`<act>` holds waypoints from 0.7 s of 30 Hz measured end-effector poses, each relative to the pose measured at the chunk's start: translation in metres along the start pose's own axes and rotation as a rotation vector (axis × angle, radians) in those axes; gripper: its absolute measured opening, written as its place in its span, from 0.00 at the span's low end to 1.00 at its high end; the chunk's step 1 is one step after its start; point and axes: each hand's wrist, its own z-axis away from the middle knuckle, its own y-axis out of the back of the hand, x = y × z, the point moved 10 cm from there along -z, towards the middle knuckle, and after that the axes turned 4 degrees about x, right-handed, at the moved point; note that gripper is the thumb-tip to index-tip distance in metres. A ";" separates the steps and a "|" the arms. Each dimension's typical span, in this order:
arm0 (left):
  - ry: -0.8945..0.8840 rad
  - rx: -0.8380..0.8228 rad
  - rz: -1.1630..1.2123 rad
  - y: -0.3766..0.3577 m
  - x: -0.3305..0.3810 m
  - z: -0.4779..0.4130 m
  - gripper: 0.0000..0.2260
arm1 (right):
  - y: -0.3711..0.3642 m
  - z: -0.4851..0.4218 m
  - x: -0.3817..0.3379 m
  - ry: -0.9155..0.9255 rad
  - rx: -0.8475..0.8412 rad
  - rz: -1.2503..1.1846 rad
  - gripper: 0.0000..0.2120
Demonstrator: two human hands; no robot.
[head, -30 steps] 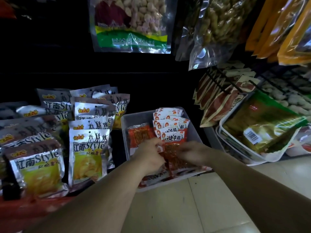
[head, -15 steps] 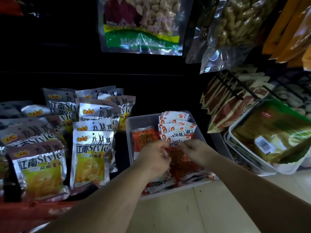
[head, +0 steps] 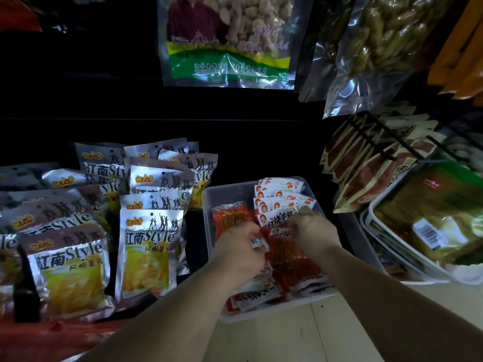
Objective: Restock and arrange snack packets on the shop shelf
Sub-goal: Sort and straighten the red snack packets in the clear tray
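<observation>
a clear plastic bin [head: 209, 202] is seen just below the middle of the view, towards 5 o'clock, with its front rim over a pale tiled floor [head: 295, 340]. the bin is filled with red packets [head: 283, 253], some lying flat at its 6 o'clock end. a row of white-topped packets [head: 281, 202] is stood on edge at its 12 o'clock end, and a single orange-red packet [head: 230, 218] is leaned at its 10 o'clock side.

both forearms are reached in from 6 o'clock. the left hand [head: 239, 253] is held over the middle of the bin with its fingers curled, and a white corner of one of the red packets is pinched between thumb and fingers. the right hand [head: 315, 231] is placed at 2 o'clock from the left hand, close to it but apart. its fingers are curled over the top edge of a packet in the same pile. whether one packet is grasped by both hands cannot be told.

at 9 o'clock from the bin, silver packets [head: 149, 244] with yellow windows are stood in overlapping rows on the dark shelf. at 12 o'clock a large bag with a green band [head: 227, 64] is hung. a clear bag of pale yellow snacks [head: 379, 48] is hung at 1 o'clock, with orange bags [head: 462, 48] beyond it at the edge. at 3 o'clock, brown-red packets [head: 366, 168] are held in a black wire rack, and a white basket [head: 418, 259] holding a green bag is set beside them.
</observation>
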 end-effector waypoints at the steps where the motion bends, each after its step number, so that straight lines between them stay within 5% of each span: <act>1: -0.002 0.003 0.005 0.001 0.000 -0.001 0.18 | 0.006 0.003 0.000 0.015 -0.008 -0.006 0.06; 5: -0.035 0.036 0.048 0.008 0.006 -0.002 0.08 | 0.052 0.017 -0.007 0.092 -0.034 -0.022 0.04; 14: -0.227 -0.124 0.147 0.011 0.056 0.031 0.14 | 0.166 0.065 -0.038 0.223 0.008 -0.282 0.02; 18: -0.275 -0.078 0.326 0.036 0.083 0.049 0.11 | 0.206 0.096 -0.038 0.030 0.133 -0.623 0.06; 21: -0.340 -0.001 0.422 0.059 0.105 0.065 0.14 | 0.237 0.133 -0.017 -0.204 0.396 -0.921 0.16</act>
